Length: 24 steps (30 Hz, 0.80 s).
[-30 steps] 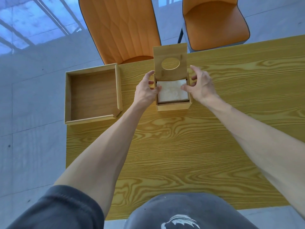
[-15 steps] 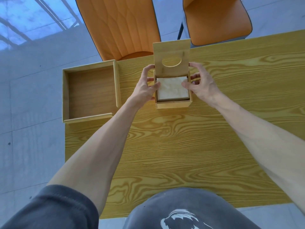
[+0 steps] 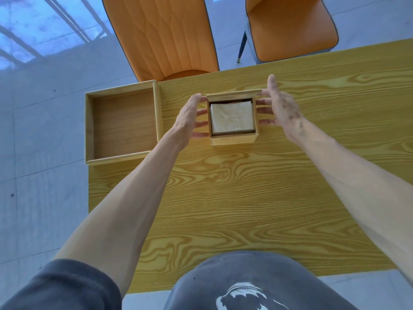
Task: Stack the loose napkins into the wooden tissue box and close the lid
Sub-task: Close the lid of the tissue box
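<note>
A small wooden tissue box (image 3: 233,139) stands on the yellow wood-grain table (image 3: 245,186), toward its far side. A stack of white napkins (image 3: 232,118) fills it to near the rim. The hinged lid (image 3: 233,95) leans forward over the box's back edge and shows edge-on. My left hand (image 3: 190,117) is at the box's left side, its top fingertips on the lid's left end. My right hand (image 3: 281,106) is at the right side, its index finger on the lid's right end and its other fingers against the box wall.
An empty shallow wooden tray (image 3: 89,130) lies left of the box and overhangs the table's left edge. Two orange chairs (image 3: 165,34) (image 3: 290,25) stand behind the table's far edge. Grey tiled floor lies to the left.
The lid stood upright with its oval hole facing me; it has now tipped forward to edge-on. Both hands slid up from the box walls to the lid's ends.
</note>
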Each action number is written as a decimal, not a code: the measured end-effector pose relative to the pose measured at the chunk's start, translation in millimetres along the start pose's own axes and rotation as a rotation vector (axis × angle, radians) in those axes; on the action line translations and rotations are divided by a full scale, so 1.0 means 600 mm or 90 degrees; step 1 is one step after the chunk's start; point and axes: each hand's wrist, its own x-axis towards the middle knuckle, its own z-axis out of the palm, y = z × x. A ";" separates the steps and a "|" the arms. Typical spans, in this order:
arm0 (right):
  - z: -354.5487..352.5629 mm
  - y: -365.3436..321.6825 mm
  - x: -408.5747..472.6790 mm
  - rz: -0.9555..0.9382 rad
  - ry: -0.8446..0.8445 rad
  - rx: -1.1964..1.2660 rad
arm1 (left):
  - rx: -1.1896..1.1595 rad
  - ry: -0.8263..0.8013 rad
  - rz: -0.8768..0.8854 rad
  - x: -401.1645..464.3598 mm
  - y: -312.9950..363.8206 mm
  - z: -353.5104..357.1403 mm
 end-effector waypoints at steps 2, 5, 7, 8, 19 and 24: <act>-0.001 -0.019 -0.002 0.058 -0.033 0.005 | 0.006 -0.014 -0.031 -0.005 0.011 0.001; -0.002 -0.042 -0.012 0.119 -0.077 0.008 | 0.018 -0.011 -0.072 -0.012 0.027 0.006; -0.002 -0.049 -0.017 0.125 -0.081 0.004 | 0.010 -0.008 -0.081 -0.019 0.033 0.005; -0.002 -0.049 -0.020 0.121 -0.078 0.006 | 0.008 -0.004 -0.080 -0.022 0.034 0.004; -0.004 -0.008 -0.046 0.089 -0.063 0.053 | 0.031 0.010 -0.058 -0.039 -0.010 0.002; -0.002 0.007 -0.052 0.083 -0.051 0.046 | 0.034 0.028 -0.044 -0.041 -0.023 0.008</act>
